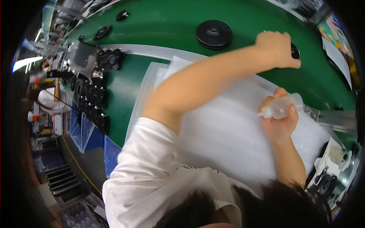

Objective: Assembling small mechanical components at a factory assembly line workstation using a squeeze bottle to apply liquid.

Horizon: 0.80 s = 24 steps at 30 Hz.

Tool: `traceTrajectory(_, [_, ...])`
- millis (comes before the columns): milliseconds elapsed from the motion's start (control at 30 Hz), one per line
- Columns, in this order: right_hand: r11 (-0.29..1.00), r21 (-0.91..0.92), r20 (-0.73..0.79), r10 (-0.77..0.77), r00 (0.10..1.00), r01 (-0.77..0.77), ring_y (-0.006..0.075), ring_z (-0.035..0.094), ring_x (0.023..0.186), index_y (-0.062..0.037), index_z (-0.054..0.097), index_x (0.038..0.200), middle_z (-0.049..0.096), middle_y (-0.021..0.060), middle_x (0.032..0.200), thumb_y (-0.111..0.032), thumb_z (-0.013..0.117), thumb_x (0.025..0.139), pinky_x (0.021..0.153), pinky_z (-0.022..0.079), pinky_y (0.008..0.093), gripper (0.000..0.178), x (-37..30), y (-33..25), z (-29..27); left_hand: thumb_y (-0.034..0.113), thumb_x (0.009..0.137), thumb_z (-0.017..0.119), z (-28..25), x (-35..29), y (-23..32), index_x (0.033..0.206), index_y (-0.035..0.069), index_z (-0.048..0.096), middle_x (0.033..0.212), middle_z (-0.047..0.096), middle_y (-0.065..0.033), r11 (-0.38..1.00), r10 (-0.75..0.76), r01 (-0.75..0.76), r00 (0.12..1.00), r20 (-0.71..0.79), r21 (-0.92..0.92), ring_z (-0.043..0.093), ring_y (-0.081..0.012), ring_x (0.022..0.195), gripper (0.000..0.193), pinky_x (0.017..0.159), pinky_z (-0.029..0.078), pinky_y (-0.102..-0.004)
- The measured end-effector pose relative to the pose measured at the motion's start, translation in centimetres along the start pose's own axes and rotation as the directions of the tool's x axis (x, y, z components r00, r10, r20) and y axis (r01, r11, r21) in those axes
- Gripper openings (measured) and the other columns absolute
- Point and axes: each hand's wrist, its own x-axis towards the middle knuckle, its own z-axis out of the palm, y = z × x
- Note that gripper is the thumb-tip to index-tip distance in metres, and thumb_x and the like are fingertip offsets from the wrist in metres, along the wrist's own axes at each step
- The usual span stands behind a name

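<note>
My left arm reaches across to the far right, over the green belt. There my left hand (274,49) is closed around a black round part (294,51), mostly hidden behind the fingers. My right hand (280,121) holds a translucent squeeze bottle (283,106) on its side, its nozzle pointing left. Both are above white sheeting (228,133) spread on the bench. Left of my left hand, a black disc-shaped part (214,34) lies on the green belt (163,22).
Several black parts (91,95) stand in rows at the left of the bench. Smaller black parts (102,32) lie farther along the belt. A metal post (336,121) is beside my right hand. Papers (338,57) hang at the right. Another person (53,99) sits at the far left.
</note>
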Motion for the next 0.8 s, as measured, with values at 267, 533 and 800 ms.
traceTrajectory(267, [0.955,0.286,-0.067,0.097,0.993,-0.074,0.0100,0.038,0.051,-0.0086,0.045,0.093,0.046,0.0031,0.057,-0.049,0.049,0.076,0.050,0.030,0.0219,0.044,0.7,-0.2,-1.1,0.054,0.066,0.055,-2.1,-3.6,-2.7,0.096,-0.002,0.052,0.087,0.057,-0.0179,0.999,-0.040,0.043,0.985,-0.168,0.011,0.058,-0.0295,0.082,0.064,0.067,0.048,-0.0379])
traceTrajectory(533, [0.938,0.330,-0.142,0.160,0.977,-0.106,0.0098,0.035,0.051,-0.0092,0.045,0.094,0.045,0.0016,0.057,-0.046,0.048,0.079,0.052,0.028,0.0224,0.040,1.4,-0.6,-1.0,0.047,0.070,0.058,-14.5,-14.7,-19.4,0.105,0.009,0.054,0.094,0.061,-0.0146,0.633,-0.513,0.623,0.782,-0.355,0.459,0.058,-0.0266,0.089,0.051,0.074,0.045,-0.0369])
traceTrajectory(800, [0.922,0.371,-0.162,0.182,0.970,-0.111,0.0104,0.036,0.052,-0.0085,0.045,0.095,0.047,0.0031,0.059,-0.044,0.049,0.079,0.052,0.029,0.0229,0.039,1.5,-0.2,-1.2,0.063,0.061,0.057,-17.8,-21.6,-29.1,0.110,0.004,0.050,0.102,0.058,-0.0152,0.320,-0.826,0.845,0.470,-0.310,0.429,0.056,-0.0280,0.097,0.077,0.079,0.044,-0.0380])
